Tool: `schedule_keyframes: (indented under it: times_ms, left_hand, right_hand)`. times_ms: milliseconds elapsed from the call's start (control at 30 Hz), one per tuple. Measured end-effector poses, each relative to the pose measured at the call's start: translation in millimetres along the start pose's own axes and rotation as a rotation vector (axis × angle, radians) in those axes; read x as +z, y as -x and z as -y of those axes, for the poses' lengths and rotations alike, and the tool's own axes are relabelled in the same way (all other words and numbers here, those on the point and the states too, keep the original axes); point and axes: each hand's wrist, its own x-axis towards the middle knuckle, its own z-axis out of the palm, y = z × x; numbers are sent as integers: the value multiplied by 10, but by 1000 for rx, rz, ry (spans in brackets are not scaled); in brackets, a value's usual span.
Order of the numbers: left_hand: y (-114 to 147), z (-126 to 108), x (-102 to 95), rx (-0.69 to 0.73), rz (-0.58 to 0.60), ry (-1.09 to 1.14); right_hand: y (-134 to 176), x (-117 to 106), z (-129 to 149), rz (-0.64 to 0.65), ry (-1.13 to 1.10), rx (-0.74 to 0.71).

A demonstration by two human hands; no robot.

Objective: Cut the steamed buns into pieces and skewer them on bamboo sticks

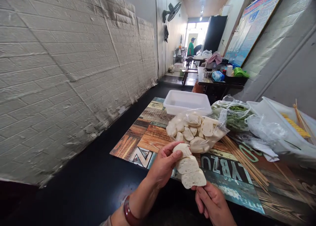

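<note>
Three pale, speckled food slices (pixel 188 165) overlap in a row in front of me, as if threaded together. My left hand (pixel 161 165) grips the top slice between thumb and fingers. Just under the lowest slice, my right hand (pixel 211 199) is closed in a pinch at what looks like the end of a bamboo skewer, mostly hidden by the fingers and the slice. Right behind the slices lies an open clear plastic bag (pixel 170 130) full of similar pale slices. Loose bamboo skewers (pixel 249 163) lie in a bundle on the table to the right.
A white plastic tub (pixel 187 102) stands behind the bag. Bagged greens (pixel 238 115), green-handled scissors (pixel 251 152) and a white bin (pixel 274 110) with yellow food and sticks are at right. A patterned tabletop (pixel 130 140) lies below. Farther back, a person in green (pixel 191 48) stands.
</note>
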Motion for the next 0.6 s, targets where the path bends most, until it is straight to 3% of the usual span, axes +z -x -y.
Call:
schedule_keyframes:
  times_ms: [167,367,600]
  left_hand:
    - [20,-28,-3,6,10,-98]
    - [47,-71,17,-17,3,-138]
    - [50,-24,65,126,-73,-56]
  right_hand:
    - [-11,-33,-2,18,45,-16]
    - [15,-30,96,-57,116,-42]
    - [15,-9,133,-66,104,-40]
